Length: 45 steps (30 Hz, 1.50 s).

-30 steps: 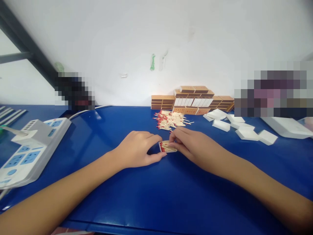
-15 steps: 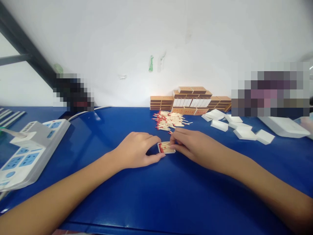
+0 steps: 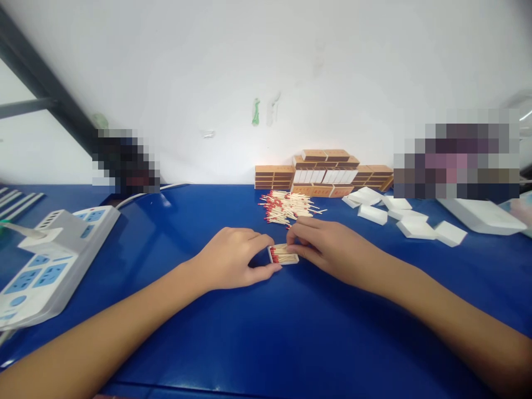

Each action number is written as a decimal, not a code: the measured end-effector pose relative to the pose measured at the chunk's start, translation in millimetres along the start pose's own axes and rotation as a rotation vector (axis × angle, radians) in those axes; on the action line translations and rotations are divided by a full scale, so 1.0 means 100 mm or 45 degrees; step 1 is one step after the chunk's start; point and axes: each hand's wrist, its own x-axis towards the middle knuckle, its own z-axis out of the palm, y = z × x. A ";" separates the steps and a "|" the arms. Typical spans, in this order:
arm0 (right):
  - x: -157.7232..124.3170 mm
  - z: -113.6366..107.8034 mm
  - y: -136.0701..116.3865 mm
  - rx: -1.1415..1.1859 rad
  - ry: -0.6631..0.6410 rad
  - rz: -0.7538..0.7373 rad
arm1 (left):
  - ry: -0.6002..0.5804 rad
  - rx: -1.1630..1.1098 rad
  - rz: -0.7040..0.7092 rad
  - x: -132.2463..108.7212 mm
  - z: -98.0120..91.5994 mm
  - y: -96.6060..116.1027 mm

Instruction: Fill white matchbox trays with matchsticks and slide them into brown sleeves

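A small white matchbox tray (image 3: 295, 260) lies on the blue table, filled with red-tipped matches (image 3: 281, 254) whose heads point left. My left hand (image 3: 233, 257) grips the tray's left end, thumb on the near side and index finger on the far side. The fingers of my right hand (image 3: 318, 244) are pinched together over the tray's right half, touching the matches; what lies between the fingertips is hidden. Just behind the hands is a loose pile of matches (image 3: 288, 206), a few poking out from its edge close to my right knuckles.
Stacked brown matchboxes (image 3: 273, 177) stand against the wall. Several white empty trays (image 3: 373, 214) lie scattered on the right, near a larger white box (image 3: 482, 215). A white power strip (image 3: 62, 277) with a plugged-in adapter sits at left on the blue table (image 3: 233, 338).
My right fingertips have shifted slightly left and up over the matches, uncovering the tray's right end. My left hand keeps its hold. The whole view has dropped a little.
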 end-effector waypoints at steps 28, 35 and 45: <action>0.01 0.05 0.01 -0.159 0.062 -0.090 | -0.017 0.011 0.001 0.00 0.00 -0.01; 0.01 0.02 -0.09 -0.117 0.018 0.105 | -0.013 -0.018 0.001 0.00 0.00 -0.01; 0.01 0.02 -0.10 -0.188 -0.034 0.096 | -0.008 0.004 0.001 0.00 0.00 -0.01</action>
